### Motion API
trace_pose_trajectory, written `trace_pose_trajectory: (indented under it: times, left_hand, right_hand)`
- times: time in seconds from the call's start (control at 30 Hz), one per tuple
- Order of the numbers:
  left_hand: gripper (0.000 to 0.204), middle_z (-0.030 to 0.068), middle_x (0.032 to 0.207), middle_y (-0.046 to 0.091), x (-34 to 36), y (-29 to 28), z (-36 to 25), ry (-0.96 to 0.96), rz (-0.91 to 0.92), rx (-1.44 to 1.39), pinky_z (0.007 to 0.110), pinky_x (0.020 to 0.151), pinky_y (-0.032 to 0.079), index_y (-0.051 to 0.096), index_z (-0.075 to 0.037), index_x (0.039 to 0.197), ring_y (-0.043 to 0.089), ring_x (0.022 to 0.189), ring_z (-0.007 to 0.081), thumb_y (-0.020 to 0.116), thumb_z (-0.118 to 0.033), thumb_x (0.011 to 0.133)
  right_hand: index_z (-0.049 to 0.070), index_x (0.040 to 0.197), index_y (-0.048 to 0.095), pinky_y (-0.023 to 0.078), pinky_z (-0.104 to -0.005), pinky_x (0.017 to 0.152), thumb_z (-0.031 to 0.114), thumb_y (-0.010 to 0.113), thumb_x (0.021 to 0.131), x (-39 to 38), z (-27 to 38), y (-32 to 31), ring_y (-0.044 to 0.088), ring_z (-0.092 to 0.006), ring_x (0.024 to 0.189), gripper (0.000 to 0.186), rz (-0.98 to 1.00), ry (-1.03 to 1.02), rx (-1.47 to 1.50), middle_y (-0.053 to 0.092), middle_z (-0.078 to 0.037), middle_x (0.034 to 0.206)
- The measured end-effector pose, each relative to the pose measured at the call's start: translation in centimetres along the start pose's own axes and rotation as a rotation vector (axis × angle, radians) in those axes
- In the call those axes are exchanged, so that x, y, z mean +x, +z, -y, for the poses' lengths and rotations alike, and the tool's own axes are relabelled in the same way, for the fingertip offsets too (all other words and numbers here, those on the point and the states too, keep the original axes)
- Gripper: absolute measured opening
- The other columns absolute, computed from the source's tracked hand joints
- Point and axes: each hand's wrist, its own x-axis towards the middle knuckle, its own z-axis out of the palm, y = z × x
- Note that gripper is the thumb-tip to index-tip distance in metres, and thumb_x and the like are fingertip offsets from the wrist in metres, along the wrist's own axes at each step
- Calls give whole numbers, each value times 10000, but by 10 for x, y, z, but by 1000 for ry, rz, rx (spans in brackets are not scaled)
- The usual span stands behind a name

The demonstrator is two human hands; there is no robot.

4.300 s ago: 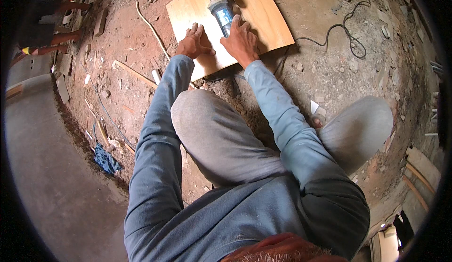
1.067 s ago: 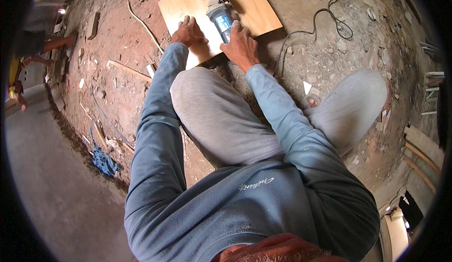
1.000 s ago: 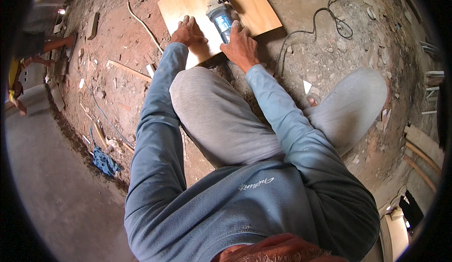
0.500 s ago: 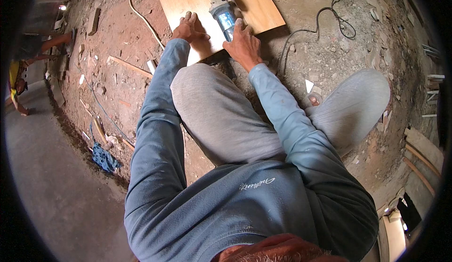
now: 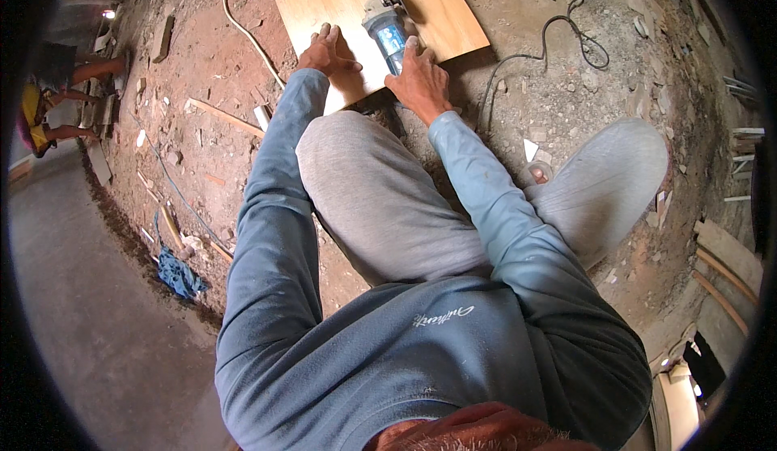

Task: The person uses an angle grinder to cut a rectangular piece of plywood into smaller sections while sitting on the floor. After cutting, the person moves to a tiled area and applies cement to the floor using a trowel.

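Observation:
At the top of the head view lies a sheet of light plywood [image 5: 324,2], with a thin dark cut line running from its far edge to the tool. My right hand [image 5: 421,82] is wrapped round the rear body of an angle grinder [image 5: 387,34] with a grey head and a blue label. The grinder rests on the sheet beside that line; its disc is mostly hidden. My left hand [image 5: 325,51] lies on the plywood left of the grinder, fingers spread, holding nothing.
A black cable [image 5: 538,53] loops over the rubble-strewn ground at right. Wood strips [image 5: 222,117], a pale hose [image 5: 247,34] and a blue cloth [image 5: 180,273] lie at left. Another person [image 5: 61,99] is at the far left, near a smooth concrete floor [image 5: 105,289]. My bent legs frame the near side.
The grinder has crept slightly toward me along the cut line, my right hand still around it. My left hand keeps its place on the plywood. The other person at far left has shifted posture.

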Motion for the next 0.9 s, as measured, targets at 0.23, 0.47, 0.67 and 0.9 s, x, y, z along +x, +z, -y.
trace_pose_trajectory:
  times: [0.23,0.47,0.67,0.9]
  left_hand:
    - [1342,219,1650,189,-1,1,-3,-21,0,29,460,1254,191,254,-20,1575,151,1529,411,915,-600,561]
    - [1335,211,1653,189,-2,0,1,-2,-15,24,460,1249,206,260,-21,1574,158,1527,416,902,-620,568]
    - [1330,212,1652,191,-2,-2,-2,-10,1,40,469,1248,207,263,-24,1574,156,1525,423,910,-603,567]
    - [1337,224,1646,196,-1,1,-1,-11,-1,19,463,1248,215,262,-19,1573,164,1525,416,913,-598,559]
  right_hand:
    - [-66,1453,316,535,-542,843,295,704,772,-5,-2,1,655,-489,976,862,-13,-7,-18,575,-351,1132]
    - [-65,1455,320,545,-543,808,300,719,772,-15,0,-4,671,-492,935,871,-19,-1,-25,575,-356,1120]
    - [-65,1456,312,547,-539,821,270,734,769,-23,-1,-6,670,-488,937,873,-4,-10,-13,560,-355,1147]
    - [-59,1445,319,553,-536,814,241,737,768,-30,-5,-4,676,-481,924,851,-41,-21,-53,560,-354,1140]
